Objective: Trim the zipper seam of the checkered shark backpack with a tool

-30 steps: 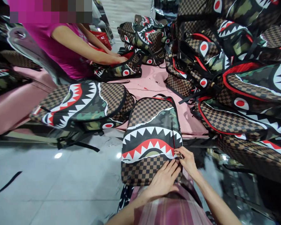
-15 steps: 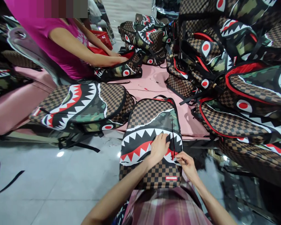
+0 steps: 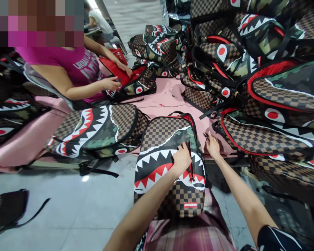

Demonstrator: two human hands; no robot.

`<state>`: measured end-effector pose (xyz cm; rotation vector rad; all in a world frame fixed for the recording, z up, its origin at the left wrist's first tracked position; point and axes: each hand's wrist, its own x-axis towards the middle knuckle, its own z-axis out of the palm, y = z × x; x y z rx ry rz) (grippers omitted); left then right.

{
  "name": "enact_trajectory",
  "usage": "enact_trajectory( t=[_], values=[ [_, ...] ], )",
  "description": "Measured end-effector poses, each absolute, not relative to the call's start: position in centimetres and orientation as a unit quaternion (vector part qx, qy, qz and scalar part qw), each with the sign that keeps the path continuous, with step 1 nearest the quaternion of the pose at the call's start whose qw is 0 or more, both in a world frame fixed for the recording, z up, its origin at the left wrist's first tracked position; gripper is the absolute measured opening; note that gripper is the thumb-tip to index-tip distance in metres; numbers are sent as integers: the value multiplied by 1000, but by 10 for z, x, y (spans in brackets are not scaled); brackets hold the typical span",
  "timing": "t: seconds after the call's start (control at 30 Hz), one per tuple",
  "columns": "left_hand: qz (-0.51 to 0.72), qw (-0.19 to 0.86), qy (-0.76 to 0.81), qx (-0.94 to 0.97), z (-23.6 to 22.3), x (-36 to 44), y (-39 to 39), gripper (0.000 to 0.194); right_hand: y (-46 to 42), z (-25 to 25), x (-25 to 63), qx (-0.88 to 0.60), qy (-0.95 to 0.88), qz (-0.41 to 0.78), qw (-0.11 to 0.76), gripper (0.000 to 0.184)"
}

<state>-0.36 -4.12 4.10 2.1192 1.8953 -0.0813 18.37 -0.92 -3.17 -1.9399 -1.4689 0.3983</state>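
A backpack (image 3: pixel 162 136) with brown check, camouflage and a shark-mouth print rests upright against my lap and the table edge. A dark vertical zip pocket (image 3: pixel 189 157) on its front gapes slightly. My left hand (image 3: pixel 182 158) lies on the front panel, its bent fingers gripping the pocket's left edge. To the right of the backpack and apart from it, my right hand (image 3: pixel 213 146) is above the pink table edge. Its fingers are closed round small dark thread snips (image 3: pixel 206 136), tips pointing up and away from me.
Another shark-print backpack (image 3: pixel 94 129) lies at left on the pink table (image 3: pixel 170 85). Piled backpacks (image 3: pixel 272 136) crowd the right side. Across the table, a person in a magenta shirt (image 3: pixel 49 73) handles an open backpack (image 3: pixel 141 82). Straps hang over the table's front edge.
My right hand has moved from the lower end of the pocket up and away to the right with the snips. My left hand stays at the pocket. The other person's near hand has lifted out of their backpack.
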Motion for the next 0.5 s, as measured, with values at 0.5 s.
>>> enact_trajectory(
  t=[0.5],
  values=[
    [184, 88, 563, 801, 84, -52, -102, 45, -71, 34, 98, -386, -826, 215, 351, 18]
  ],
)
